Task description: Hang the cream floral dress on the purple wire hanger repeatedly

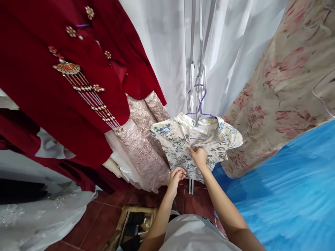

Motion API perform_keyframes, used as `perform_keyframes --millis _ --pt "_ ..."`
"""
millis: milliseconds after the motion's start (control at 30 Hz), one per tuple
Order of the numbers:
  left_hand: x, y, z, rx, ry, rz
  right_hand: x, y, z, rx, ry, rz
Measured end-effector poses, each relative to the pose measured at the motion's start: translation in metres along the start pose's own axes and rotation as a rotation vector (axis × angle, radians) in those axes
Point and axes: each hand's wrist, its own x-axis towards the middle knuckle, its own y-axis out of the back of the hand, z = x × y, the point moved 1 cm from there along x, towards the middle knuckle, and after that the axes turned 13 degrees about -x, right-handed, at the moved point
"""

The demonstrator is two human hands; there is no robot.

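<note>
A short-sleeved blouse [178, 153] in pale cloth with blue and yellow flowers hangs from a purple wire hanger [201, 104]. The hanger's hook is caught on a grey metal stand [192, 42]. At the front of the neckline, my right hand [199, 157] is closed, pinching the cloth at the collar opening. Lower and to the left, my left hand [178, 176] has its fingers curled together on the blouse's lower front; the cloth between them is partly hidden.
Dark red velvet clothing [104, 76] with beaded ornaments hangs on the left, beside a pink brocade garment [146, 143]. White curtain cloth [162, 42] covers the back. Floral fabric [285, 87] and blue fabric [282, 181] are on the right. A wooden-framed box [123, 223] stands on the red tiled floor.
</note>
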Motion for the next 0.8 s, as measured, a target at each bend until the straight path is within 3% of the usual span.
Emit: perform_keyframes --millis 233,400,533,800 --pt "0.026 -0.037 0.012 0.152 -0.233 -0.068 0.002 -0.014 0.001 0.017 -0.042 0.070" --pt "0.040 -0.041 0.017 0.177 -0.251 -0.043 0.006 -0.019 0.001 0.101 -0.088 0.136" --pt "0.045 -0.038 0.028 0.259 -0.307 -0.059 0.005 -0.021 0.002 0.205 -0.065 0.109" --pt "0.043 -0.046 0.040 0.677 -0.612 -0.182 -0.054 -0.006 0.016 0.487 0.002 -0.058"
